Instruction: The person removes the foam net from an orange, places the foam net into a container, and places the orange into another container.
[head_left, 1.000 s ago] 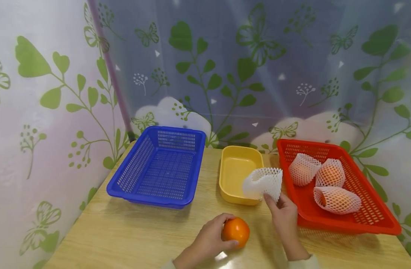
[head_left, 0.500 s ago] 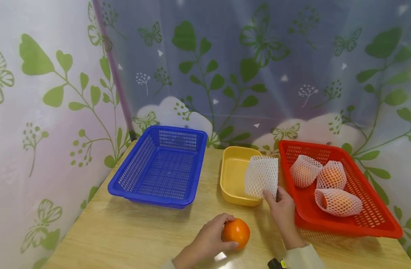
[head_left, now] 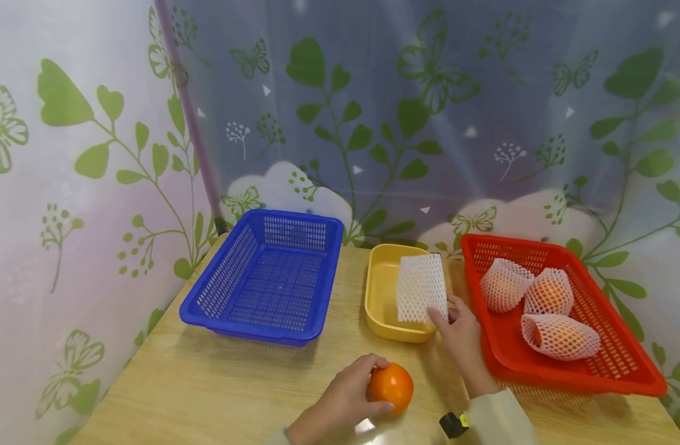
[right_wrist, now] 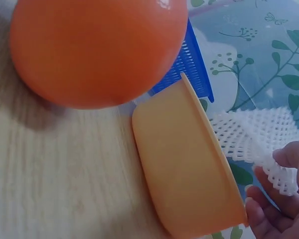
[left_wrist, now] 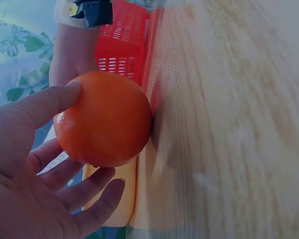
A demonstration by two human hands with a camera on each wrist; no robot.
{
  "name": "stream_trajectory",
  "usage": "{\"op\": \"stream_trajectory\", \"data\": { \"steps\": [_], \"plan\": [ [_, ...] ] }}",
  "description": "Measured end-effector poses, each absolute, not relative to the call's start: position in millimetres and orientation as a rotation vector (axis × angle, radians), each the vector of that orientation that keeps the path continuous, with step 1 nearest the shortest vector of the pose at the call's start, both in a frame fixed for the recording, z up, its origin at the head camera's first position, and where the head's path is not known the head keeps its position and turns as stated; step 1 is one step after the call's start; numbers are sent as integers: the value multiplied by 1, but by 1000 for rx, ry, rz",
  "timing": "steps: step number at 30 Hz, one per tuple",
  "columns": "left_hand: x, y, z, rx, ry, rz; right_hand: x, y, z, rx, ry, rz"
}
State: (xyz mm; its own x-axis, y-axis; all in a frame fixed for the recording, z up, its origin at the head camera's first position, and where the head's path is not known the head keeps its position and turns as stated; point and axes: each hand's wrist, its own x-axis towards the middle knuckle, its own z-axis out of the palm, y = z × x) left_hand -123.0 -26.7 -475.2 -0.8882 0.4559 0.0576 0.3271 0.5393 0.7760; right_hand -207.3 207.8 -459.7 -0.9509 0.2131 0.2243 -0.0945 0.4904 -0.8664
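Note:
A smooth, glossy orange [head_left: 394, 388] rests on the wooden table near the front. My left hand [head_left: 348, 390] holds it from the left side, thumb and fingers around it. In the left wrist view the thumb touches one side of the orange [left_wrist: 107, 119] and the fingers lie along its other side. My right hand [head_left: 461, 334] pinches a lower corner of a white foam net sleeve [head_left: 420, 287]. The sleeve hangs flat over the yellow container [head_left: 380, 293], overlapping its right half. In the right wrist view the foam net sleeve [right_wrist: 261, 132] shows just past the container's rim.
A blue slotted basket [head_left: 279, 284] stands at the left. On the right, a red basket [head_left: 498, 355] holds three fruits in white foam nets [head_left: 562, 337]. A patterned curtain [head_left: 362, 123] rises behind the table. A small black device [head_left: 453, 425] sits by the right sleeve.
My right hand has moved the foam net sleeve leftward, farther over the yellow container, and the sleeve has turned flatter. My left hand and the orange have stayed in place.

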Motion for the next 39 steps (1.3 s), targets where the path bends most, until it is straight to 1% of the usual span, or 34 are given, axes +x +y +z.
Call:
{"op": "stream_trajectory", "data": {
  "steps": [5, 10, 14, 20, 27, 33, 36, 39],
  "plan": [
    [-124, -27, -478, 697, 2640, 1268, -216, 200, -454, -59, -2507, 1540],
    [-125, -26, -479, 709, 2662, 1228, -227, 188, -450, -56, -2558, 1515],
    [-126, -27, -478, 710, 2679, 1212, -237, 179, -449, -35, -2657, 1406],
    [-125, -26, -477, 791, 2716, 1184, -249, 172, -454, 24, -2837, 1228],
    [-125, -24, -475, 805, 2712, 1157, -253, 168, -458, 93, -2972, 953],
    [-125, -25, -477, 793, 2707, 1178, -254, 166, -461, 231, -2972, 710],
    [-124, -25, -477, 798, 2702, 1182, -255, 166, -463, 293, -2938, 687],
    [-125, -25, -478, 796, 2700, 1180, -257, 166, -462, 364, -2931, 761]
  ]
}}
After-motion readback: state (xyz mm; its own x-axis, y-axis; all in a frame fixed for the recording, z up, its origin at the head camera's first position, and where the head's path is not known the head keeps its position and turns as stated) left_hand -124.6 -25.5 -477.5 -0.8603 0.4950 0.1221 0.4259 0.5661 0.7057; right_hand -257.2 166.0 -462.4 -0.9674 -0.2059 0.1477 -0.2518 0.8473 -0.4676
